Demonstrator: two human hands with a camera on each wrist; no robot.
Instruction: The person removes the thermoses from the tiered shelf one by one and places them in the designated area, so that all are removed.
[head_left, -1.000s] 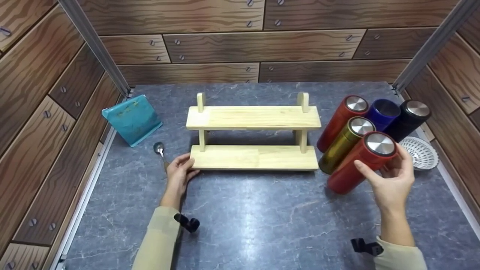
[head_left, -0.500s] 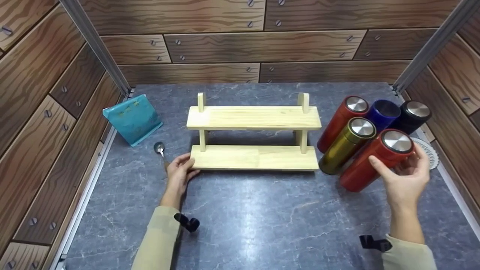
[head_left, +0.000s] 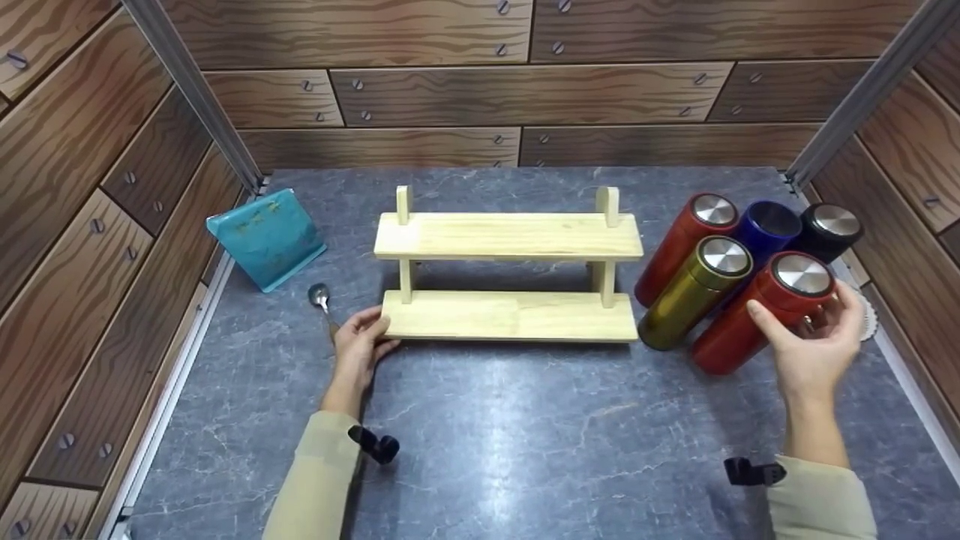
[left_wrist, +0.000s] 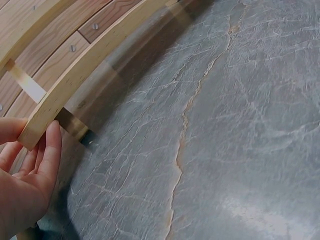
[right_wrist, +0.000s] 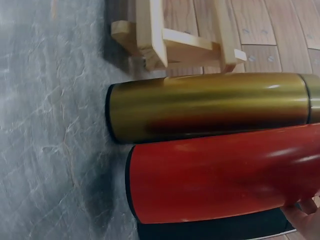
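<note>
My left hand (head_left: 358, 345) pinches the lower board's left end on a two-tier wooden shelf (head_left: 450, 315); in the left wrist view the thumb lies over the board (left_wrist: 60, 102) with fingers beneath. My right hand (head_left: 814, 367) grips a red thermos (head_left: 776, 315) near its steel-topped lid, thumb on the near side. Close by its left side stands a gold thermos (head_left: 686, 300); the right wrist view has the red body (right_wrist: 215, 175) alongside the gold one (right_wrist: 210, 107). Behind them are a second red thermos (head_left: 679, 247), a blue bottle (head_left: 769, 221) and a black thermos (head_left: 831, 229), partly hidden.
A white woven basket (head_left: 869, 319) shows only its rim behind my right hand. On the left a teal pouch (head_left: 266, 240) stands upright, and a spoon (head_left: 319, 296) lies beside my left hand. Wood-patterned walls (head_left: 435, 94) enclose the grey tabletop (head_left: 525, 435).
My right hand has carried the red thermos to the right and slightly back, covering more of the white basket. The left hand and shelf have stayed put.
</note>
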